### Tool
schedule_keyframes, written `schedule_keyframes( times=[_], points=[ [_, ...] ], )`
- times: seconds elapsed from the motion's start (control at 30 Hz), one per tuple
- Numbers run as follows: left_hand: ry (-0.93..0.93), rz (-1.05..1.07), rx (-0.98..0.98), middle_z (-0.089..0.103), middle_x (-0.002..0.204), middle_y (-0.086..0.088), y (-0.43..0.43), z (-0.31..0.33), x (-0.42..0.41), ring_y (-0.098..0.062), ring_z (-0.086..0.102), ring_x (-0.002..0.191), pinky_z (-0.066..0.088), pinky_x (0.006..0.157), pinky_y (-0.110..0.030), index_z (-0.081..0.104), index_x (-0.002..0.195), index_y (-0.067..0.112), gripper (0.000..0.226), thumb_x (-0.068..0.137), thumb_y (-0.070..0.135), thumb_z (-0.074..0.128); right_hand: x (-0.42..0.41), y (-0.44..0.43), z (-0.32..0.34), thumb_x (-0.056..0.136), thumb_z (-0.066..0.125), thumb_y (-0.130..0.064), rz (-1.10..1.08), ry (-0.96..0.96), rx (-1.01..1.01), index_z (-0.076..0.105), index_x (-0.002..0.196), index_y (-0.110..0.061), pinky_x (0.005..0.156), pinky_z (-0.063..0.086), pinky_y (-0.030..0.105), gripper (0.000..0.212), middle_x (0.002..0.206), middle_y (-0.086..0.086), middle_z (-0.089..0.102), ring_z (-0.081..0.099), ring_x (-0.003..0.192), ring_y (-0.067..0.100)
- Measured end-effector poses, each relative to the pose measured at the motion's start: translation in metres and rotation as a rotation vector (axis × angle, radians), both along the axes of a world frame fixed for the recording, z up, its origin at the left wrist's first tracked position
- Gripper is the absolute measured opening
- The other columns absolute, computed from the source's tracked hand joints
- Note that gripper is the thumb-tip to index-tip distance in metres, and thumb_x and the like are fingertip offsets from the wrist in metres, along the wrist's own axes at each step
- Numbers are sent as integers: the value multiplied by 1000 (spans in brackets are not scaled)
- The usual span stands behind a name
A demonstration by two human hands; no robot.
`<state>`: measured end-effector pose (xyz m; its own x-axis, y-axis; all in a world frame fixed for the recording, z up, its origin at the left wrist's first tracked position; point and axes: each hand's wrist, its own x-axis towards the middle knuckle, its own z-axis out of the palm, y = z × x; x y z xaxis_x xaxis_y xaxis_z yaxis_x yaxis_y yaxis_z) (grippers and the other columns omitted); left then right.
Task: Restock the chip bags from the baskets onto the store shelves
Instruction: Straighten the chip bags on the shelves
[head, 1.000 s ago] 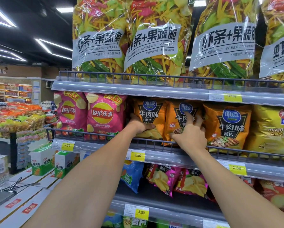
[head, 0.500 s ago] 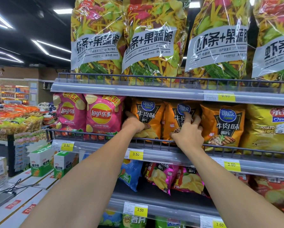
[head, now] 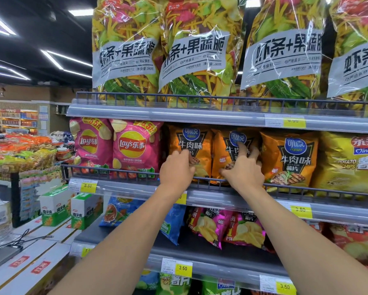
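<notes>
Two bare forearms reach up from the bottom edge toward the wire rail (head: 123, 170) that fronts the middle shelf. Just above the rail, the left hand (head: 176, 170) grips the lower left part of the left orange bag (head: 197, 141), its fingers (head: 185, 155) curled onto the front; the thumb is hidden. To the right along the rail, the right hand (head: 245, 173) lies against the middle orange bag (head: 223, 150). Its fingers are spread and only lightly bent, the forefinger pointing up onto the blue logo and the thumb low near the rail, pressing rather than clasping.

Both bags stand upright behind the rail, touching each other. A third orange bag (head: 289, 158) stands just right of them, with a yellow bag (head: 349, 165) beyond it. Left of the hands, also behind the rail, stand two pink bags (head: 136, 147). A yellow price tag (head: 89, 185) marked 5.50 hangs just below the rail under them.

On the shelf below the rail lie a blue bag (head: 174, 222) and magenta bags (head: 213, 226). On the shelf above it, large clear bags (head: 200, 50) of mixed snacks stand in a row.

Far left of the rail, green and white boxes (head: 55, 207) sit on a low display, and more store shelves lie beyond them.
</notes>
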<state>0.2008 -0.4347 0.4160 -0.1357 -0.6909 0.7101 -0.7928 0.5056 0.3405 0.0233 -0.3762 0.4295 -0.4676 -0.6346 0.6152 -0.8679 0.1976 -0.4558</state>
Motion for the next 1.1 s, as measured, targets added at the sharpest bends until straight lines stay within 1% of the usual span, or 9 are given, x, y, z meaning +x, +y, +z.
schedule_keyframes(
  times=[0.1, 0.23, 0.37, 0.47, 0.6, 0.7, 0.77, 0.97, 1.1],
  points=[
    [-63, -37, 241, 69, 113, -3, -8, 21, 1, -31, 67, 103, 58, 91, -47, 68, 111, 21, 25, 90, 33, 76, -2, 0, 1, 78, 83, -52, 9, 4, 17, 16, 158, -36, 92, 53, 50, 106, 165, 7, 9, 40, 137, 42],
    [-174, -13, 360, 68, 120, -8, -22, 33, 2, -32, 66, 105, 58, 94, -47, 66, 120, 17, 38, 88, 32, 77, -8, -1, 1, 76, 78, -53, 65, 16, 74, 8, 160, -39, 95, 51, 49, 110, 168, 3, 4, 38, 139, 42],
    [-231, 48, 386, 65, 127, -9, -33, 35, -2, -34, 64, 114, 56, 94, -44, 60, 128, 17, 57, 84, 47, 79, -15, -1, 6, 76, 72, -53, 209, -49, 130, 5, 160, -42, 110, 42, 51, 108, 169, 0, 0, 30, 146, 42],
    [-247, 98, 379, 63, 131, -10, -33, 33, -11, -35, 61, 120, 54, 93, -44, 51, 135, 16, 65, 86, 50, 77, -22, -2, 11, 77, 73, -47, 298, -109, 125, 11, 160, -41, 114, 41, 50, 104, 169, -1, 1, 36, 144, 42],
    [-241, 150, 381, 60, 137, -12, -32, 34, -19, -34, 60, 124, 45, 83, -40, 45, 142, 14, 62, 92, 37, 73, -19, -6, 5, 76, 86, -43, 182, -37, 53, 10, 159, -40, 104, 51, 50, 112, 166, -2, 3, 44, 137, 42],
    [-234, 176, 406, 59, 139, -12, -37, 36, -22, -34, 59, 126, 44, 82, -41, 45, 142, 14, 62, 91, 32, 74, -14, -11, 4, 72, 90, -48, 55, -19, 47, -12, 159, -35, 101, 50, 49, 135, 169, 5, -9, 37, 142, 43],
    [-234, 187, 424, 59, 137, -13, -40, 38, -23, -34, 59, 125, 45, 81, -41, 46, 142, 13, 58, 91, 26, 72, -12, -15, 7, 71, 91, -48, 42, -32, 63, -19, 157, -34, 103, 48, 50, 140, 169, 8, -12, 33, 144, 45],
    [-189, 179, 418, 59, 135, -15, -52, 34, -28, -34, 60, 124, 46, 81, -42, 45, 141, 10, 57, 90, 18, 70, -8, -27, 11, 70, 91, -47, 11, -39, 85, -14, 156, -34, 105, 45, 53, 137, 166, 8, -4, 27, 145, 44],
    [-176, 149, 414, 59, 136, -14, -58, 34, -28, -35, 60, 125, 49, 83, -43, 45, 140, 12, 63, 87, 25, 77, -9, -29, 10, 70, 91, -49, 12, -39, 90, -12, 157, -35, 105, 44, 52, 135, 165, 8, -4, 25, 146, 43]
  ],
)
